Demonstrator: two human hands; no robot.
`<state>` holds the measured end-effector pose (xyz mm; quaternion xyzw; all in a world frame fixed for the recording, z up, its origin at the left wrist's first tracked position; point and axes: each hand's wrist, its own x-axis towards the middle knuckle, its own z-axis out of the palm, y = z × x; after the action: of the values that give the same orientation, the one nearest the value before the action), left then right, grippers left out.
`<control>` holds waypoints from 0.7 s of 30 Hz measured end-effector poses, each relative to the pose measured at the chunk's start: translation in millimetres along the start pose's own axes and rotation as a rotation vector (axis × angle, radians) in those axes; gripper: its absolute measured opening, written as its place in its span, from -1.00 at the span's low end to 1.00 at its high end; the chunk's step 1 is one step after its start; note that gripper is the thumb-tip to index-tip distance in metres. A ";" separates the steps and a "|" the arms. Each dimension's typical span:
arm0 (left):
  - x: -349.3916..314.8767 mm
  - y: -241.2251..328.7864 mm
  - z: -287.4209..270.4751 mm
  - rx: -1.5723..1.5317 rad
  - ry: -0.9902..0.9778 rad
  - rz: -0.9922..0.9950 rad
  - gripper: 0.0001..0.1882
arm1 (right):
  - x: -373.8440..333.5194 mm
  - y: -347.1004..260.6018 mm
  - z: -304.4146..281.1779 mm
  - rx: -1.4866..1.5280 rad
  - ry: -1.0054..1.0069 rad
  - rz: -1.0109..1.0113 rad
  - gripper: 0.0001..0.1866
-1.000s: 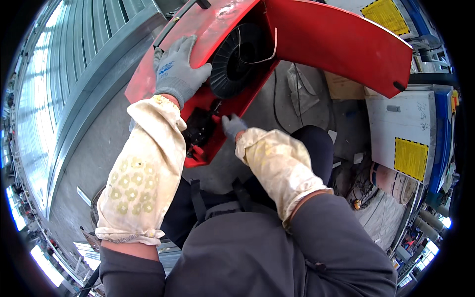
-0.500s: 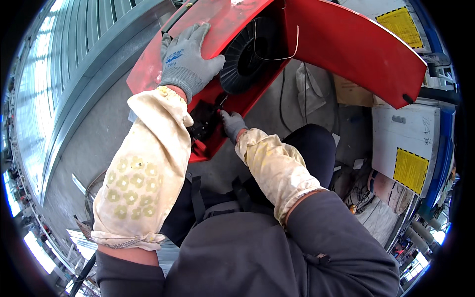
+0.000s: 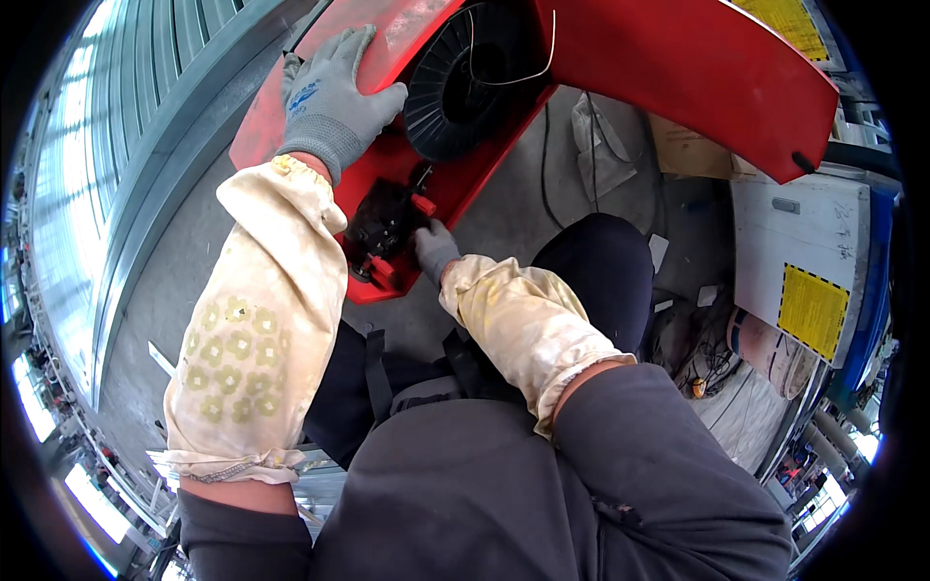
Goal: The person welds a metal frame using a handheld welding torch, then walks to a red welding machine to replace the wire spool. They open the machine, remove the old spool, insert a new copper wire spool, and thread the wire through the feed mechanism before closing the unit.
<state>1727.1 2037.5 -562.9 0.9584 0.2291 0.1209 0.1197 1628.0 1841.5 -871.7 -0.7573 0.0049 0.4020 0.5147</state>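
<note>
A red wire feeder casing (image 3: 494, 167) stands in front of me with its side open. Inside it sits a black wire spool (image 3: 433, 111). A light wire end (image 3: 553, 44) curls out from the spool. Nearer me in the casing is a black drive mechanism (image 3: 380, 215) with a red knob (image 3: 423, 204) and a red lever (image 3: 383, 267). My left hand (image 3: 334, 102), in a grey glove, lies open on the casing's top, fingers spread. My right hand (image 3: 436, 248), also gloved, is at the casing's near right edge, just below the red knob; its fingertips are hidden.
The red cover panel (image 3: 693, 73) swings out to the right. A cable (image 3: 547, 179) and a pale bag (image 3: 593, 140) lie on the floor, beside a cardboard box (image 3: 690, 147). A white cabinet (image 3: 775, 252) stands at right, ribbed metal sheets (image 3: 145, 107) at left.
My right hand has come off the red knob and sits lower, at the casing's edge. The knob now shows fully. The casing and left hand appear shifted up and left in view.
</note>
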 end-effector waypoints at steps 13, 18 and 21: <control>-8.1 -16.0 -0.5 -0.062 0.007 -0.018 -0.18 | -63.0 -52.6 10.1 -0.379 -0.471 0.101 -0.53; -9.5 -15.9 -0.1 -0.101 -0.014 -0.050 -0.18 | -60.0 -42.2 8.9 -0.361 -0.515 0.100 -0.56; -9.9 -16.1 1.0 -0.123 -0.026 -0.080 -0.17 | -56.6 -37.9 7.8 -0.341 -0.484 0.092 -0.57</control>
<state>1712.3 2046.6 -570.2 0.9408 0.2579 0.1174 0.1859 1600.9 1842.4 -808.7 -0.7139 -0.1513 0.5886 0.3478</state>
